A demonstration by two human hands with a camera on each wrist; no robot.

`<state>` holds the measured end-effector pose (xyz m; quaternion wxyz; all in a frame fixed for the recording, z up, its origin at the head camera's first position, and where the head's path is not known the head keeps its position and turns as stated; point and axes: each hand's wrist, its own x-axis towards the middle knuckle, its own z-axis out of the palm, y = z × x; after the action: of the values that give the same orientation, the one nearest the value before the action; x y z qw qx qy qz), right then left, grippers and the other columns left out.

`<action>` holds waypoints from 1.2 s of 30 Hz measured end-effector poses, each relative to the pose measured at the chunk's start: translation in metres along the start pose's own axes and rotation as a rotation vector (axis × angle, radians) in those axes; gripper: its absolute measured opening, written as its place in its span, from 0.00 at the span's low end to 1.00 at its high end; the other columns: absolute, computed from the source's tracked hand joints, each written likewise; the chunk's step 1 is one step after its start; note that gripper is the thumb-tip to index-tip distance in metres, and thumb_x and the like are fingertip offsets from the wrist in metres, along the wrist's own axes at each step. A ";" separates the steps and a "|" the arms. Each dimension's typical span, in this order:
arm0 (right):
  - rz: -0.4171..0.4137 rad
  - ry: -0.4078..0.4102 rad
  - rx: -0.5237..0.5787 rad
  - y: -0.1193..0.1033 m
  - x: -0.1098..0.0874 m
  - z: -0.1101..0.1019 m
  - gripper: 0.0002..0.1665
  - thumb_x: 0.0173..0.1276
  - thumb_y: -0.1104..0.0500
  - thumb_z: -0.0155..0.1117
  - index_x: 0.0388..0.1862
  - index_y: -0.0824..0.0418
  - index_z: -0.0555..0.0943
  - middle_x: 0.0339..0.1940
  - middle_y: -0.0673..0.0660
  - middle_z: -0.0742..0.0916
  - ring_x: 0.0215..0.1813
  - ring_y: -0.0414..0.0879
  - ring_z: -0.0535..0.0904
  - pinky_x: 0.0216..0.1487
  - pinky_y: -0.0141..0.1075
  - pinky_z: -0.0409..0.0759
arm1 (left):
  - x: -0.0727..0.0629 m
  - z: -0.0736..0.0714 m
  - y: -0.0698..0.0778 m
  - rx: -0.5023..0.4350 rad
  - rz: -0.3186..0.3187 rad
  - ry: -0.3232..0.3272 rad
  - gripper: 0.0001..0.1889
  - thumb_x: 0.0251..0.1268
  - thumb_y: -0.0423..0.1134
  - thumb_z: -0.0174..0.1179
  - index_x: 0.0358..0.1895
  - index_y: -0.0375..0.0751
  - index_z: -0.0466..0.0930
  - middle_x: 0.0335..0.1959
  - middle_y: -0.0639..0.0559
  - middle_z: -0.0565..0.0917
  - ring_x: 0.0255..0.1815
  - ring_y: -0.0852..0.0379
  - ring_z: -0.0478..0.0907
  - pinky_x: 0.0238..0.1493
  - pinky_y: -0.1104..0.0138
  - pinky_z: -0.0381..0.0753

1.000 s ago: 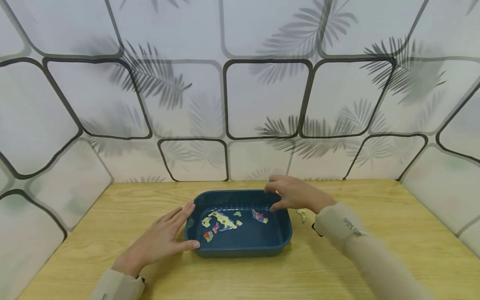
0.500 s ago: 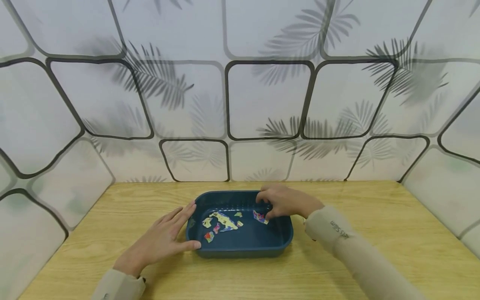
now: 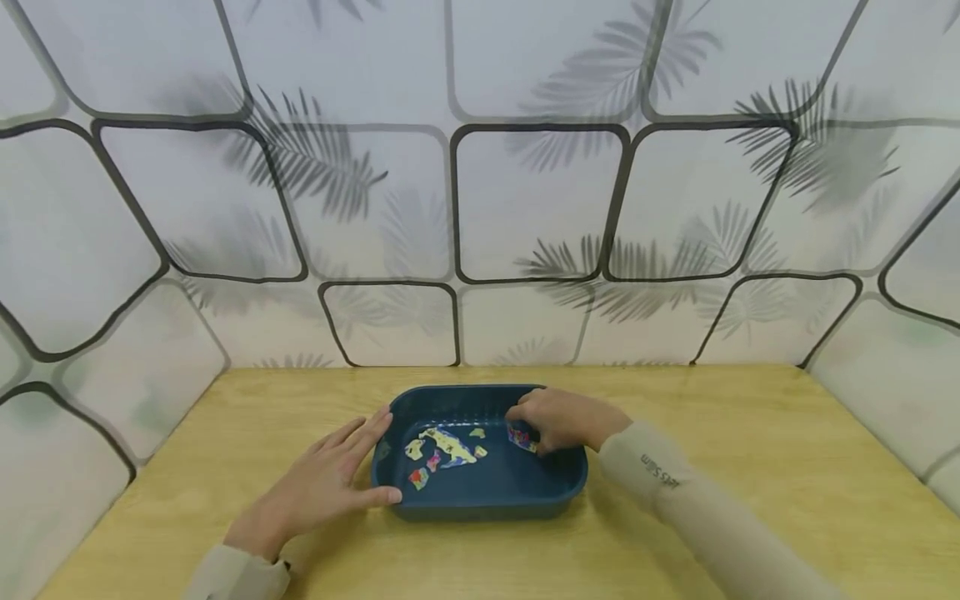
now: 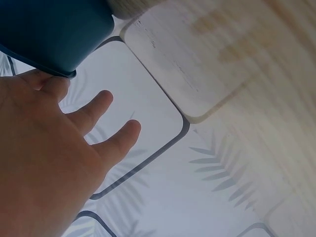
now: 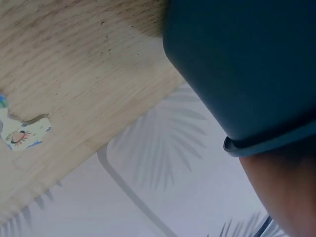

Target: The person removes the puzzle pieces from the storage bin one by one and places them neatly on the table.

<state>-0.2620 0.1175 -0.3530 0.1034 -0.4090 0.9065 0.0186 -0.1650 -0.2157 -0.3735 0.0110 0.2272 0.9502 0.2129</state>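
Note:
A dark blue rectangular bin (image 3: 480, 504) stands on the wooden table. My left hand (image 3: 330, 475) rests against its left end, with fingers and thumb stretched along the rim; the left wrist view shows fingertips at that rim (image 4: 37, 64). Over the bin's right end reaches my right hand (image 3: 566, 417), its bent fingers and thumb down around a colourful flat puzzle piece (image 3: 519, 438) on the bin floor. I cannot tell whether they pinch it. In the left half lie a long pale piece (image 3: 452, 447) and several small ones, among them a red and green one (image 3: 418, 478).
Another printed piece (image 5: 27, 133) lies on the table outside the bin, right of it; the right sleeve (image 3: 660, 467) covers that spot in the head view. A patterned backdrop (image 3: 517, 325) rises behind the table and at both sides.
My right hand has moved left and down from above the bin's right rim to the colourful puzzle piece inside. The left hand keeps its place on the bin, and the pieces look unmoved.

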 end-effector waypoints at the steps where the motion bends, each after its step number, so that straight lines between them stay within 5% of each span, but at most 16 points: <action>1: 0.008 -0.010 -0.013 -0.001 0.000 0.002 0.29 0.58 0.61 0.79 0.60 0.59 0.83 0.51 0.57 0.86 0.54 0.51 0.81 0.56 0.43 0.80 | -0.001 0.001 0.000 -0.001 0.000 -0.006 0.51 0.65 0.65 0.63 0.82 0.41 0.53 0.82 0.45 0.55 0.77 0.32 0.56 0.66 0.28 0.57; 10: 0.031 -0.010 -0.074 -0.009 0.001 0.004 0.26 0.56 0.64 0.78 0.55 0.60 0.84 0.41 0.54 0.86 0.44 0.48 0.81 0.48 0.40 0.82 | -0.003 0.002 0.001 -0.011 -0.012 -0.003 0.51 0.65 0.65 0.62 0.82 0.42 0.52 0.82 0.46 0.54 0.77 0.32 0.56 0.66 0.28 0.57; 18: 0.059 -0.060 -0.134 -0.015 0.007 0.000 0.26 0.60 0.65 0.75 0.59 0.59 0.83 0.42 0.55 0.86 0.42 0.46 0.81 0.47 0.39 0.83 | -0.002 0.001 0.001 0.000 -0.021 -0.010 0.51 0.65 0.66 0.61 0.83 0.43 0.51 0.82 0.47 0.53 0.77 0.32 0.55 0.66 0.28 0.57; 36: 0.109 -0.083 -0.032 -0.012 0.011 -0.004 0.34 0.54 0.66 0.80 0.61 0.59 0.82 0.44 0.56 0.85 0.45 0.47 0.79 0.51 0.41 0.80 | 0.000 0.001 0.000 0.008 -0.022 -0.004 0.51 0.65 0.66 0.62 0.82 0.43 0.51 0.82 0.46 0.54 0.77 0.33 0.56 0.66 0.28 0.57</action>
<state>-0.2607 0.1005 -0.3508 0.1332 -0.3596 0.9219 0.0559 -0.1648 -0.2151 -0.3741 0.0144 0.2172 0.9535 0.2086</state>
